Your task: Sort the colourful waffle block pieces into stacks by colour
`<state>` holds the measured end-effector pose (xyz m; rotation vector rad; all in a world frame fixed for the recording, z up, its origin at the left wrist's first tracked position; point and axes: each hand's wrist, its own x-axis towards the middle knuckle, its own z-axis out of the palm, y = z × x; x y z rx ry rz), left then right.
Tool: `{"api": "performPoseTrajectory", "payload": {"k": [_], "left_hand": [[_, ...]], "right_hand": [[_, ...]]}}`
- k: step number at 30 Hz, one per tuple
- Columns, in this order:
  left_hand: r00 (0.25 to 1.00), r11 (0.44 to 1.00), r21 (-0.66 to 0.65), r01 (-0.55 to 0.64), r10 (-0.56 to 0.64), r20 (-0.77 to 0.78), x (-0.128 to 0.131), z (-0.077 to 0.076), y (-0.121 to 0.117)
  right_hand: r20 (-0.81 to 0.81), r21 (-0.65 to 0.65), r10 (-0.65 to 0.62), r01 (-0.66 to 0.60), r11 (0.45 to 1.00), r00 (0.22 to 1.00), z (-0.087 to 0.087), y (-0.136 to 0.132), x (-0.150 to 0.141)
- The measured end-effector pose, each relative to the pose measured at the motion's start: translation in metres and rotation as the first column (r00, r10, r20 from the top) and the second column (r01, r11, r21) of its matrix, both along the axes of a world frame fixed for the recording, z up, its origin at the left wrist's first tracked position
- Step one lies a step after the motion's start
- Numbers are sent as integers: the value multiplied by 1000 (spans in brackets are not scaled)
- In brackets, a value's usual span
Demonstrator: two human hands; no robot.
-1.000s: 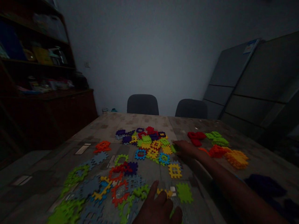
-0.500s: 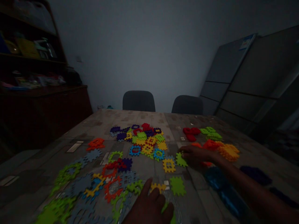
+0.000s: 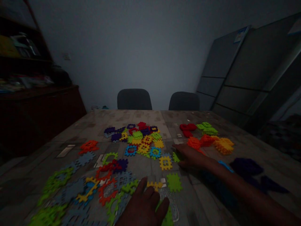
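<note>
My right hand (image 3: 191,157) reaches over a green square toothed tile (image 3: 176,157) and covers most of it. Its index finger and thumb are apart; whether they touch the tile I cannot tell. Close by lies a yellow window tile (image 3: 165,163). My left hand (image 3: 144,205) is low over the near side of the table, fingers spread and nothing visible in them. Just beyond its fingers is a yellow toothed tile (image 3: 155,185), with a full green square tile (image 3: 174,182) to the right.
Mixed toothed tiles (image 3: 143,148) lie heaped mid-table, and more spread out at left. Colour groups sit at right: red tiles (image 3: 187,129), light green tiles (image 3: 207,128), yellow-orange tiles (image 3: 224,145), dark purple tiles (image 3: 246,166). Two chairs (image 3: 134,99) stand beyond the table.
My right hand has moved slightly left and now covers more of the green tile, its thumb and index finger showing apart. The view has swung a little right. My left hand is nearly still.
</note>
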<state>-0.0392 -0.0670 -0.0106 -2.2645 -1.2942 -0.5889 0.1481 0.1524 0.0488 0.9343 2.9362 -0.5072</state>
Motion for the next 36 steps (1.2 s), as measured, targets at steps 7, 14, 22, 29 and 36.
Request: {"api": "performPoseTrajectory", "payload": {"k": [7, 14, 22, 29, 36], "left_hand": [[1000, 999, -44, -3, 4, 11, -1, 0, -1], [1000, 994, -105, -12, 10, -14, -3, -3, -2], [998, 994, -96, -58, 61, 30, -1, -33, -1], [998, 997, -39, -70, 70, 6, -1, -31, 1], [997, 998, 58, -40, 36, 67, -2, -35, 2]], "right_hand": [[-43, 0, -3, 3, 1000, 999, 5, -14, 20], [-106, -77, 50, -58, 995, 993, 10, -54, 31], [-142, -102, 100, -115, 988, 985, 1, -84, 21], [-128, -104, 93, -107, 989, 987, -6, -84, 21], [-84, -99, 146, -154, 983, 986, -4, -85, 14]]}}
